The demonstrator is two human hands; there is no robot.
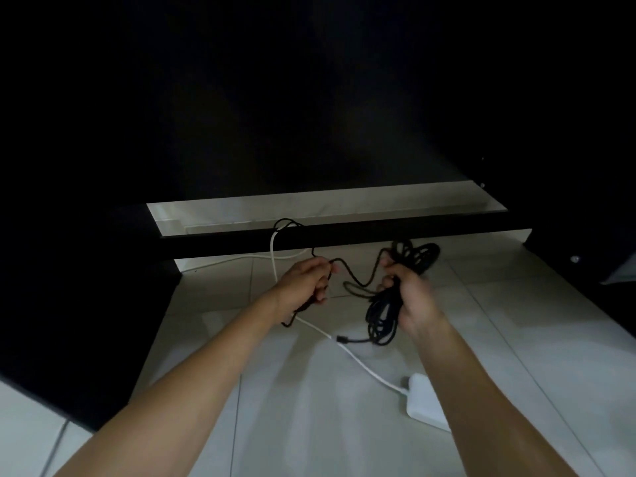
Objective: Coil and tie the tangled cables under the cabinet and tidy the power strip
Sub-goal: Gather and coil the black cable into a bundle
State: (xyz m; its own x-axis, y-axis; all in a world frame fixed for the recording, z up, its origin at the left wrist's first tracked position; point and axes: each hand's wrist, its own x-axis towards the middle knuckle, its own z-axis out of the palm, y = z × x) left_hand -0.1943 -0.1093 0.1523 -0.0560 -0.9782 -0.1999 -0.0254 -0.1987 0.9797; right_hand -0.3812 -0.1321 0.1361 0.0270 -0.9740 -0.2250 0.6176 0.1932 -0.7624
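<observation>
Black cable handling in front of the cabinet [344,235]

Right hand [411,290] clenched around black cable coil [383,313]; left hand [304,284] pinching its loose strand [358,280]; white power strip [425,401] nearer than the cabinet, on floor tiles [309,425].

Two bare forearms reach in from the lower edge; no sleeves, watch or rings show; left hand [304,282] and right hand [413,297] ungloved; fingers [321,290] bare.

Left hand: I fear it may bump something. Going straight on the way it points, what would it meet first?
Probably the dark cabinet rail ahead of the left hand, which grips the black cable. The white cable hangs near that line; depth is unclear.
</observation>
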